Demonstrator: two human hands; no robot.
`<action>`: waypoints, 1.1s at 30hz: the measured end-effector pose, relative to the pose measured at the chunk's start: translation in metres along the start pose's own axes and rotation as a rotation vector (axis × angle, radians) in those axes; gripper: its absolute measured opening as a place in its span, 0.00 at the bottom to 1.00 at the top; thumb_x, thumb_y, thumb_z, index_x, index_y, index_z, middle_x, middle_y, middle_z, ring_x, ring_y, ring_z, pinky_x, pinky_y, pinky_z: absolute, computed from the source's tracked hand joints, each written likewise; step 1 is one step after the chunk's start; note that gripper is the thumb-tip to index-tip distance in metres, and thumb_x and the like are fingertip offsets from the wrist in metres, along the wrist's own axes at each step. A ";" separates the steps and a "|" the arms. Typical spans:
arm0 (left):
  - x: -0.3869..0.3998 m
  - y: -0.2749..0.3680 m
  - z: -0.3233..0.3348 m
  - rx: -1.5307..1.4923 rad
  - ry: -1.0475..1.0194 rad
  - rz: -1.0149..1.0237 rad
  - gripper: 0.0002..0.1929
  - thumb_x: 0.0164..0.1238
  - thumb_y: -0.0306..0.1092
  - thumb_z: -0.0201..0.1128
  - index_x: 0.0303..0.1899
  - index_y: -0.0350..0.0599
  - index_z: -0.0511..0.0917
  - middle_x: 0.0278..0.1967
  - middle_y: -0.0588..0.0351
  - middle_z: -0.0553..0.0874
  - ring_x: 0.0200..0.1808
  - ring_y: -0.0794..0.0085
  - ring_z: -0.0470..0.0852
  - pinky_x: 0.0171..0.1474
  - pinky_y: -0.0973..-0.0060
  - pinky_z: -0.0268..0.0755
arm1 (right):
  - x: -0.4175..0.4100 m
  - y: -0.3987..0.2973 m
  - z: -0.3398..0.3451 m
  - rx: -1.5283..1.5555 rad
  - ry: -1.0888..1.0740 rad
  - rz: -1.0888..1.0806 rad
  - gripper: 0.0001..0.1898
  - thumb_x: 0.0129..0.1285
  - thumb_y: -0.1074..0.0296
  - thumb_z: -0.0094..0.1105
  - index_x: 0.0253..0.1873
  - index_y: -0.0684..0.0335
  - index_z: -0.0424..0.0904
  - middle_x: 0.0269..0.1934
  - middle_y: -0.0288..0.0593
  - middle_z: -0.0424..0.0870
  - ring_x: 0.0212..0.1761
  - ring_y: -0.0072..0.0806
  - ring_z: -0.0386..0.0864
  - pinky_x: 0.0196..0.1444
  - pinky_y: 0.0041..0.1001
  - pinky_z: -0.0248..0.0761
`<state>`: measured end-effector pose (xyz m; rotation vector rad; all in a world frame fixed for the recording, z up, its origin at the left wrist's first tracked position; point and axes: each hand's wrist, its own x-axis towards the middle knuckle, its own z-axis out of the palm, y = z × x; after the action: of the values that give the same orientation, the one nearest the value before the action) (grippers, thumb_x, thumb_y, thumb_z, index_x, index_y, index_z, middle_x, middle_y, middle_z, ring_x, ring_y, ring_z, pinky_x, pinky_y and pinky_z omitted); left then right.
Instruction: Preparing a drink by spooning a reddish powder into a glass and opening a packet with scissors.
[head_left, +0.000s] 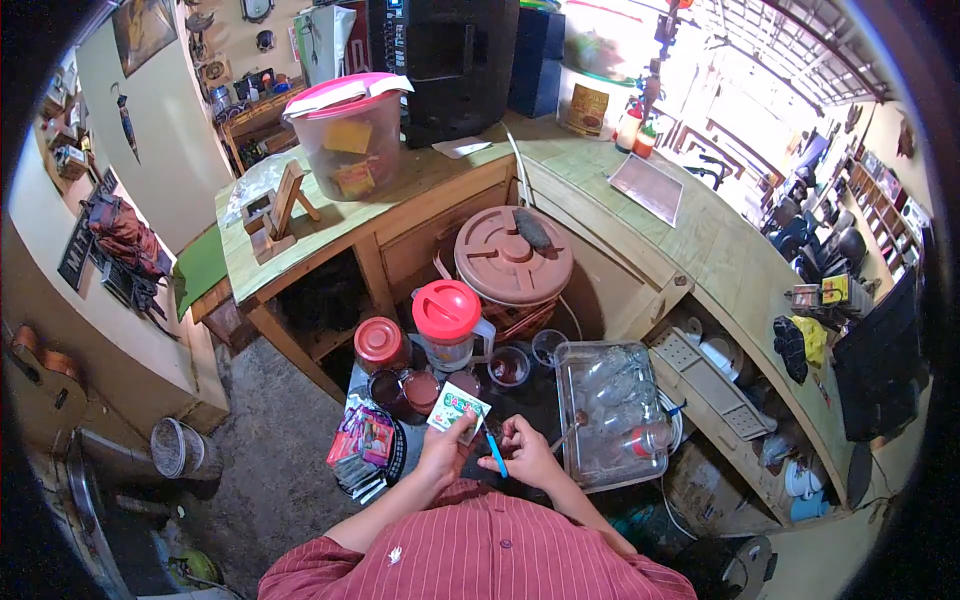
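My left hand (444, 453) pinches a small white sachet (456, 406) with coloured print between thumb and fingers. In my right hand (529, 453) is a slim blue-handled tool (496, 454), its thin tip close to the sachet's lower right corner; my fingers partly hide it, and its exact kind is unclear. Just beyond the sachet stand a glass of brown contents (421, 391) and a darker glass (386, 388). A clear plastic pitcher with a red lid (448, 319) and a red-lidded jar (379, 343) are behind them. Clear cups (508, 367) stand to the right of the pitcher.
On the left, a black basket (396, 450) holds colourful sachets (365, 442). A clear plastic tray (577, 469) with glassware and a spoon (576, 421) lies right. Behind are a brown lidded bucket (514, 259) and a wooden counter (442, 184) bearing a pink-lidded tub (349, 146).
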<state>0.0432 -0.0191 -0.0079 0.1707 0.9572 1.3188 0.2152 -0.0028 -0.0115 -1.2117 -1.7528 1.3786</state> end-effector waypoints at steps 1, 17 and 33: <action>0.000 -0.001 0.001 0.000 0.000 0.000 0.08 0.68 0.32 0.63 0.46 0.49 0.75 0.39 0.63 0.83 0.40 0.75 0.82 0.42 0.71 0.76 | 0.000 0.003 0.000 0.000 0.000 0.000 0.31 0.43 0.53 0.81 0.40 0.58 0.63 0.21 0.34 0.75 0.22 0.19 0.70 0.27 0.24 0.66; -0.004 -0.011 0.001 -0.007 -0.037 0.018 0.12 0.66 0.26 0.64 0.49 0.44 0.74 0.42 0.59 0.84 0.43 0.73 0.83 0.46 0.71 0.77 | 0.000 -0.006 -0.007 -0.014 -0.037 0.003 0.31 0.43 0.64 0.83 0.39 0.57 0.60 0.23 0.28 0.70 0.25 0.11 0.66 0.25 0.18 0.61; -0.013 -0.009 -0.048 -0.114 0.080 0.045 0.12 0.66 0.24 0.62 0.49 0.41 0.76 0.41 0.57 0.84 0.41 0.71 0.84 0.45 0.72 0.77 | 0.027 0.008 0.030 -0.063 -0.212 0.019 0.31 0.40 0.57 0.84 0.38 0.60 0.65 0.24 0.31 0.71 0.27 0.15 0.67 0.28 0.21 0.63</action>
<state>0.0184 -0.0522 -0.0370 0.0525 0.9467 1.4266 0.1803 0.0097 -0.0297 -1.1532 -1.9462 1.5204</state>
